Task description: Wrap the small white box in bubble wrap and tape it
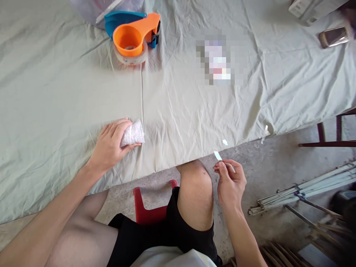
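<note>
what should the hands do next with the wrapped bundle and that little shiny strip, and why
Probably bring the right hand over and press its shiny strip, which looks like tape, onto the bubble-wrapped bundle. The left hand already grips the bundle on the cloth-covered table, while the strip is pinched in the right fingertips, apart from it.

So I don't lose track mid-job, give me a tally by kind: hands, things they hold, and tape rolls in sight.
Hands: 2 (left hand, right hand)
Bubble-wrapped bundle: 1
Held shiny strip: 1
Tape roll: 1
Total: 5
</note>
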A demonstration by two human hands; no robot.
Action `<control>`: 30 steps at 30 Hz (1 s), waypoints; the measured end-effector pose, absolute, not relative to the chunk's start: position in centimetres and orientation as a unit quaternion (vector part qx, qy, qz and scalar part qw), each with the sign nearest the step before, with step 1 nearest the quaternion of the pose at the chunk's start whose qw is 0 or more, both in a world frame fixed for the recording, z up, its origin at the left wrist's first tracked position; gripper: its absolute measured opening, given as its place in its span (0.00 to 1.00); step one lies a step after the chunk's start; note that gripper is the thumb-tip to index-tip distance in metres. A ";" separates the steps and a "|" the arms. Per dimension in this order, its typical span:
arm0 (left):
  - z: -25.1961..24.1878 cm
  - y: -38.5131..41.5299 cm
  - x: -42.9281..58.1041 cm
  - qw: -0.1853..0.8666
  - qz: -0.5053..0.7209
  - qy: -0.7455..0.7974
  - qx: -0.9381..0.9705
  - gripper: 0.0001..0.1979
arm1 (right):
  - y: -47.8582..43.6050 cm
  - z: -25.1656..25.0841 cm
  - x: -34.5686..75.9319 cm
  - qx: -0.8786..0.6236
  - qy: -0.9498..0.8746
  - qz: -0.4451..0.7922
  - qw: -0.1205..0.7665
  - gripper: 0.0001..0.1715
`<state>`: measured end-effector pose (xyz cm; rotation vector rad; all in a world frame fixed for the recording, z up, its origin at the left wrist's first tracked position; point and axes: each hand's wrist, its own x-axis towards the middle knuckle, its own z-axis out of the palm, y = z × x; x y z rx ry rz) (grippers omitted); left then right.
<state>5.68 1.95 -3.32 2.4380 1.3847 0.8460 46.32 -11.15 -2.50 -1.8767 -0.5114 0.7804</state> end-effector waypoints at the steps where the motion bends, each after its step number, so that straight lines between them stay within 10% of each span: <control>1: -3.3 1.9 5.7 0.108 0.285 0.472 0.827 0.34 | -11.3 -2.4 46.4 -0.780 -0.230 0.313 0.490 0.29; 9: -2.8 1.7 5.9 0.102 0.270 0.476 0.831 0.31 | -11.3 -3.6 48.3 -0.759 -0.542 0.081 0.352 0.12; 17: -2.7 1.8 6.2 0.093 0.279 0.471 0.832 0.30 | -9.6 -4.2 50.9 -0.730 -0.598 -0.016 0.330 0.15; 30: -2.8 1.7 6.2 0.100 0.278 0.475 0.829 0.30 | -6.5 0.9 52.3 -0.651 -0.675 0.064 0.342 0.06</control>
